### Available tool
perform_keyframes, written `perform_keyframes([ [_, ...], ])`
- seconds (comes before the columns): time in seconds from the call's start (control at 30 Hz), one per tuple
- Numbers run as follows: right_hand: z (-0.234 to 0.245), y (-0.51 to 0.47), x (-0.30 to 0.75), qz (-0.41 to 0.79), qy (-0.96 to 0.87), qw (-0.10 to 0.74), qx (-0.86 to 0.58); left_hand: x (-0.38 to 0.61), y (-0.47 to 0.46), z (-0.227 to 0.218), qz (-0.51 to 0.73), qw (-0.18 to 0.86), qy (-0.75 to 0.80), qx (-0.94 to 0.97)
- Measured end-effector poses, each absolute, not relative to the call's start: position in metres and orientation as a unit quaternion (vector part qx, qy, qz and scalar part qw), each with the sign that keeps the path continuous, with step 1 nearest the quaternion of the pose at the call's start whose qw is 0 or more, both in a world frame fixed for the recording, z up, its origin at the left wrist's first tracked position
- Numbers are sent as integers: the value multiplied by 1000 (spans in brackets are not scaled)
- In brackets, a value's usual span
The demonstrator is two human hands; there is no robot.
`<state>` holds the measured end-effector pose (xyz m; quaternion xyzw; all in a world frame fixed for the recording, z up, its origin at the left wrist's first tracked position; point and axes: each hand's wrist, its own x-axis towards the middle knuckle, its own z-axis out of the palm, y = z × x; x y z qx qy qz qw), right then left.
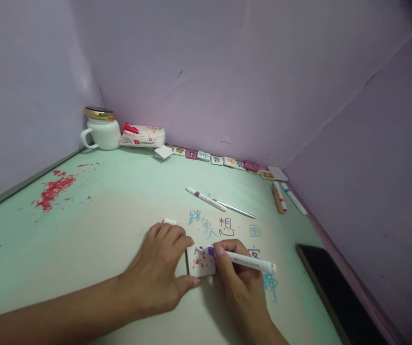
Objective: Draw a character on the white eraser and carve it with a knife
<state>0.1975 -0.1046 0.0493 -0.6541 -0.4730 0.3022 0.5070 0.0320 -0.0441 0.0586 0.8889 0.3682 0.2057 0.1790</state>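
Observation:
My right hand [240, 273] grips a white marker with a purple band [249, 261], its tip resting on a small white card [201, 262] with red marks. My left hand [160, 268] lies on the pale green table [112, 215], fingers curled against the card's left edge, thumb under its lower corner, pinning it. Blue and purple characters [220, 226] are written on the table just beyond the card.
A second white marker [206, 199] and a thin metal stick [234, 209] lie further back. Several markers [285, 196] lie at the right wall, a row of tiles [223, 161] at the back, a white mug [102, 130], a tissue pack [143, 136], red smears [52, 189], a dark phone [338, 292].

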Motion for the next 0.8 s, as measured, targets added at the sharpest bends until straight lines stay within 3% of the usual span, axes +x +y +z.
perform_keyframes([
  [0.8, 63, -105, 186, 281, -446, 545, -652, 34, -44, 60, 205, 193, 372, 885],
])
